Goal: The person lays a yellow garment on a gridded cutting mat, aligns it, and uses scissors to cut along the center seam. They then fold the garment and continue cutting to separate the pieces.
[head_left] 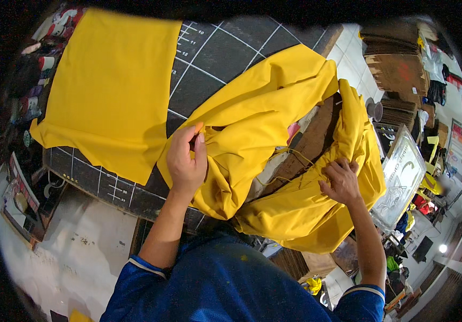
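Holding a small orange thing (199, 127) between the bent thumb and index finger, your left hand (187, 161) is almost closed, with its palm turned inward. What this orange thing is, I cannot tell, because only a little part of it shows. The hand is just at the near left edge of the gathered yellow cloth (252, 123), which lies in loose folds on the middle of the dark table (231, 53) marked with white grid lines. Your right hand (341, 181) lies from above on the yellow bundle (295, 214), with the fingers bent and the thumb a little apart; whether it pinches the fabric, I cannot tell. This bundle hangs in deep folds close before your blue shirt (231, 284). If the bundle and the gathered cloth are one piece, I also cannot tell. Between them is a long opening, where a brown surface (322, 126) can be seen.

To your left, the flat yellow cloth (110, 91) is spread over the table, and its near edge is wavy. On your right side, beyond the bundle, a framed pane (402, 180) stands tilted, and farther off there is stacked cardboard (397, 70).
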{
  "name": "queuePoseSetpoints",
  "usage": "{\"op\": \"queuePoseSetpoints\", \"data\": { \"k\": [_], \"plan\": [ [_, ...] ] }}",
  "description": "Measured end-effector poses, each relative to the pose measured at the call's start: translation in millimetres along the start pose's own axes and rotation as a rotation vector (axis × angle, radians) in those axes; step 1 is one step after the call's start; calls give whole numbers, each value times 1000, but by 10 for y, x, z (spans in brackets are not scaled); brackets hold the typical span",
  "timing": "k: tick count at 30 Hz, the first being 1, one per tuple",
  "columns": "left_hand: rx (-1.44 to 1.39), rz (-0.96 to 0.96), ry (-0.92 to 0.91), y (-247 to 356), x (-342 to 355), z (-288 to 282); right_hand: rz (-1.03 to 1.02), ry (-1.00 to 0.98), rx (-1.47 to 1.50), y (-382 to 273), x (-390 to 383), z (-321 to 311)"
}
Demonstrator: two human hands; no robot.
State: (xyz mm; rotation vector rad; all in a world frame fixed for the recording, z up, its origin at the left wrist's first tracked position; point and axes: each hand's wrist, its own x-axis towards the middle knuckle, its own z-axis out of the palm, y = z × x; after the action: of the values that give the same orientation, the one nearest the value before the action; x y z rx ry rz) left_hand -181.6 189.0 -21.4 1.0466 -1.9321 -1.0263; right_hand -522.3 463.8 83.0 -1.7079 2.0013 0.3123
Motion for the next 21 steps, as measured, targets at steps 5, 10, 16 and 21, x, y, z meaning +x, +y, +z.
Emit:
{"op": "queuePoseSetpoints", "data": {
  "k": [5, 10, 16, 21],
  "plan": [
    [-21, -36, 6, 6, -8, 13, 30, 93, -44, -1, -170, -7],
    [-18, -49, 4, 15, -19, 30, 39, 130, -64, 29, -243, 45],
    [10, 11, 32, -7, 3, 26, 61, 133, -35, 56, -277, 57],
    [-7, -9, 45, -8, 3, 47, 75, 146, -32, 69, -340, 74]
  ]
}}
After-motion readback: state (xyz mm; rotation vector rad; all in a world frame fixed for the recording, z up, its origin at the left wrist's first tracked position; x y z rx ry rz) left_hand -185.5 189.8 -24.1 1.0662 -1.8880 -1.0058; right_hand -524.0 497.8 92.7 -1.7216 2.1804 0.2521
